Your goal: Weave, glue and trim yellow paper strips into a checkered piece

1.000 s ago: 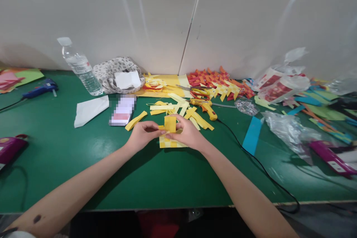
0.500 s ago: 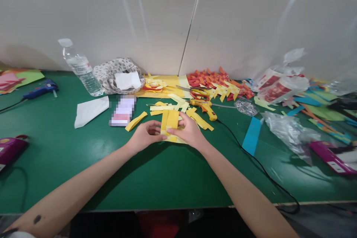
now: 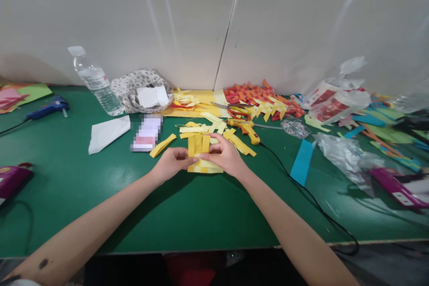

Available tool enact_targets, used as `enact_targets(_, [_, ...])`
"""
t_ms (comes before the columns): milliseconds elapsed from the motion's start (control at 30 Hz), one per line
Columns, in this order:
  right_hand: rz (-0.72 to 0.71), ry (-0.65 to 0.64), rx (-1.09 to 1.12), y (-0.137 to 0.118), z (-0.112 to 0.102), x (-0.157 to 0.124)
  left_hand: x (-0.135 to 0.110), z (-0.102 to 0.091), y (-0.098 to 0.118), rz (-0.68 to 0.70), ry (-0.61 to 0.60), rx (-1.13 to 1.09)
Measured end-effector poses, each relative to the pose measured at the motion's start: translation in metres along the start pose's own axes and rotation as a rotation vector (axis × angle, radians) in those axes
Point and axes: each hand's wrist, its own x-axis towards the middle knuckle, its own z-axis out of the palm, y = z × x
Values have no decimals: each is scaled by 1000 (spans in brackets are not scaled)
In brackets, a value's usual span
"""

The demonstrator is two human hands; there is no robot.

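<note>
A woven piece of yellow paper strips (image 3: 201, 156) rests on the green table (image 3: 187, 214) in front of me, its loose strip ends pointing away. My left hand (image 3: 171, 164) pinches its left edge with closed fingers. My right hand (image 3: 225, 155) grips its right side, fingers curled over the strips. Loose yellow strips (image 3: 214, 132) lie scattered just behind the piece.
A yellow glue gun (image 3: 246, 129) with a black cord, scissors (image 3: 234, 108) and a pile of red and orange woven pieces (image 3: 264, 100) lie behind. A water bottle (image 3: 94, 81), a cloth pouch (image 3: 142, 91), a phone (image 3: 146, 132), white paper (image 3: 107, 133) sit left. Plastic bags (image 3: 348, 156) and coloured paper crowd the right.
The upright strips that my hands held folded over the woven piece have been laid back flat, pointing away. Both hands stayed at the piece, shifting slightly farther from me.
</note>
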Motion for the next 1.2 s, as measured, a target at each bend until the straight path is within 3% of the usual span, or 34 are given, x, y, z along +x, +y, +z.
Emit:
enact_targets(200, [-45, 64, 20, -1, -3, 0, 0, -1, 1, -13, 41, -11])
enact_targets(433, [-37, -2, 37, -5, 4, -3, -2, 1, 1, 0, -54, -21])
enact_targets(767, [-72, 54, -4, -7, 13, -5, -3, 2, 5, 3, 33, 65])
enact_targets(967, [-99, 42, -44, -6, 5, -4, -1, -1, -3, 25, 51, 151])
enact_targets(1067, [-46, 11, -90, -2, 1, -2, 0, -3, -4, 160, 142, 332])
enact_targets(1200, [6, -14, -184, 5, 2, 0, -2, -6, -1, 512, 353, 586])
